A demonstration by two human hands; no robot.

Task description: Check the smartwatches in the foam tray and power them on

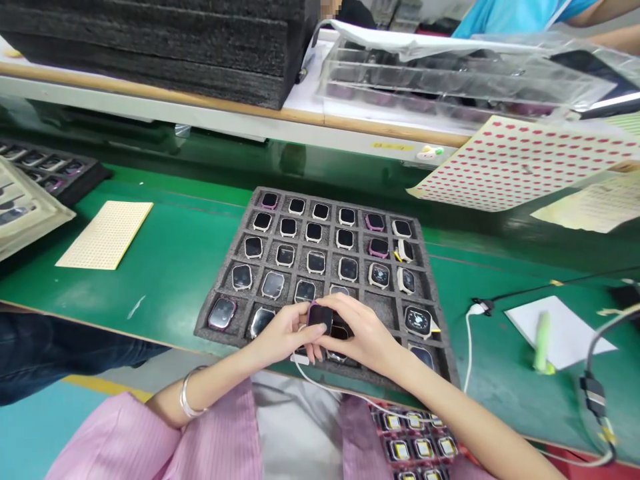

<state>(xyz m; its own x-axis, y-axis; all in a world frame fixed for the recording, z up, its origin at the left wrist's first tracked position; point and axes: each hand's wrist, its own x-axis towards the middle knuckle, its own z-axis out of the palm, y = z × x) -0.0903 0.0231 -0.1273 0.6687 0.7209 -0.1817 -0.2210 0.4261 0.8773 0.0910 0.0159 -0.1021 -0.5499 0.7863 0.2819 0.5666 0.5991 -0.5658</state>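
Observation:
My left hand (284,331) and my right hand (361,333) meet over the lower middle of a dark grey foam tray (381,308). Between their fingers they grip a black-faced smartwatch body (320,319) with a pink rim. A thin white cable (345,395) runs from beneath my hands, and its exact end is hidden. Several similar watch bodies (315,262) sit in the foam's square cells, with pale or pink rims. My hands hide the cells beneath them. A silver bangle (188,400) circles my left wrist.
A green work mat (170,260) holds a beige label sheet (105,235) and a white paper (557,332) with a green marker. A red-dotted sheet (520,163) overhangs its far edge. Black foam stacks (140,47) and a transparent tray (450,73) stand beyond. A co-worker's blue sleeve (515,17) shows.

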